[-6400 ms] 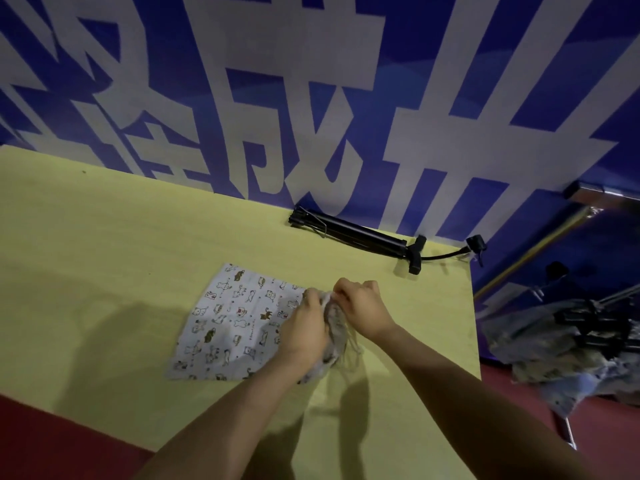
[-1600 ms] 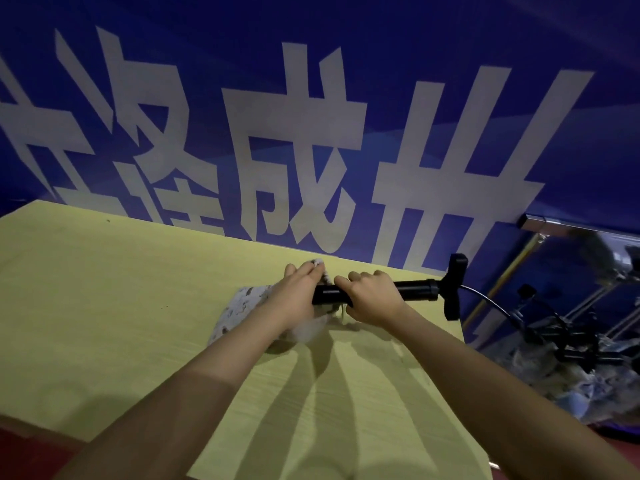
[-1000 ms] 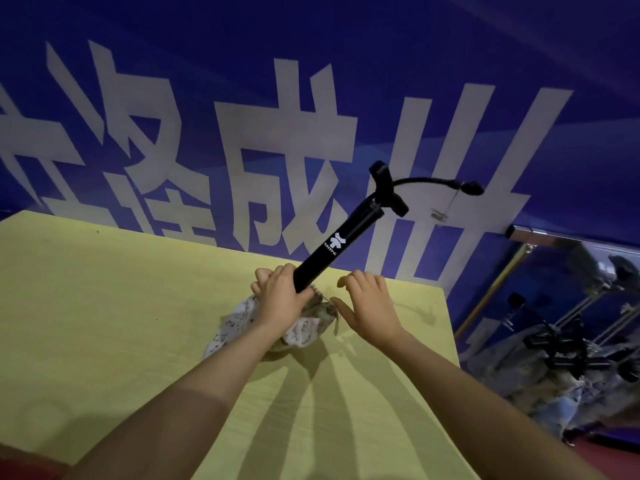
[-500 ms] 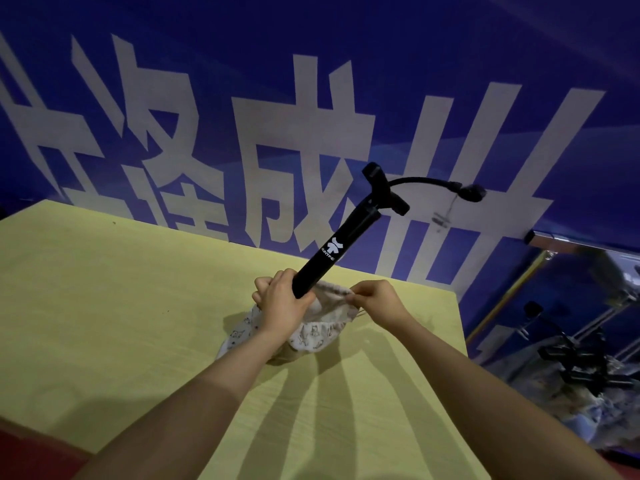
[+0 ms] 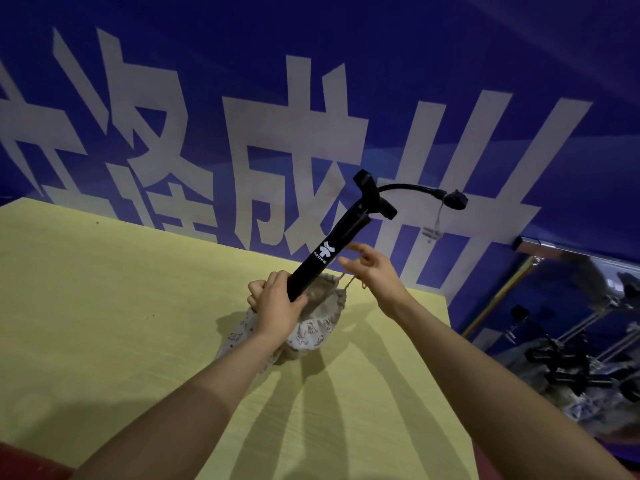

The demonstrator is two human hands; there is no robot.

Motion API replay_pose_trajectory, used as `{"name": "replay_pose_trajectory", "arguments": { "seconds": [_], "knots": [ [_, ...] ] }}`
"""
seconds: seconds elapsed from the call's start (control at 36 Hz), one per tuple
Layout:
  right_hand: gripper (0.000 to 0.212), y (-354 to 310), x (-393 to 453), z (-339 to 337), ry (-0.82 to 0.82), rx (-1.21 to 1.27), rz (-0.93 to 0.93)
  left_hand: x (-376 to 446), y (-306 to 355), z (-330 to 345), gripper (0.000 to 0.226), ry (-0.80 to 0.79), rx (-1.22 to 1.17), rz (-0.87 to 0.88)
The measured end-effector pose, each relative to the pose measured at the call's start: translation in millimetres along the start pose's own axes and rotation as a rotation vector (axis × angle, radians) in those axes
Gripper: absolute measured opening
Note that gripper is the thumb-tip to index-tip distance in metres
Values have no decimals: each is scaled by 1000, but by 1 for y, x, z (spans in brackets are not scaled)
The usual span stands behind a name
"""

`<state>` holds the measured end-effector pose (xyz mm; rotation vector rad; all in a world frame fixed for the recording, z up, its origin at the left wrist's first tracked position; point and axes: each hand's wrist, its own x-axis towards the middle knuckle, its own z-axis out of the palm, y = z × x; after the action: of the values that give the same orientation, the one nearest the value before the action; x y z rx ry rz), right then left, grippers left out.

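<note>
One black, white-logoed pump (image 5: 333, 250) aslant in a printed pouch (image 5: 311, 332), left hand (image 5: 277, 306) clenched around it, right hand (image 5: 375, 271) pinch-tight on drawstring (image 5: 347, 283).

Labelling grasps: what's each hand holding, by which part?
Left hand grips the black plastic air pump by its lower barrel, at the mouth of the patterned cloth bag. Right hand holds the bag's thin drawstring cord.
</note>
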<state>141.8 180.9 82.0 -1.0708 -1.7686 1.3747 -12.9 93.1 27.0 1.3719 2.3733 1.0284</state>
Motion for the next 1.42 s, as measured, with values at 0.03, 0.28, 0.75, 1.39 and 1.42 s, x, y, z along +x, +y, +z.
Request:
{"name": "replay_pose_trajectory", "arguments": {
  "seconds": [0.03, 0.28, 0.75, 1.39, 1.42],
  "knots": [
    [39, -4, 1, 2, -18, 27, -8, 0, 1, 1, 21, -10, 5, 6],
    [16, -5, 5, 16, 83, 80, -22, 9, 7, -7, 75, -309, 78, 117],
    [21, 1, 20, 35, 140, -230, -70, 27, 40, -49, 57, -277, -169, 107],
    [58, 0, 22, 38, 34, -784, -19, 42, 49, -53, 32, -14, -511, 291],
    [61, 0, 22, 37, 22, -770, -13, 42, 50, -53, 27, 14, -495, 294]
  ]
}}
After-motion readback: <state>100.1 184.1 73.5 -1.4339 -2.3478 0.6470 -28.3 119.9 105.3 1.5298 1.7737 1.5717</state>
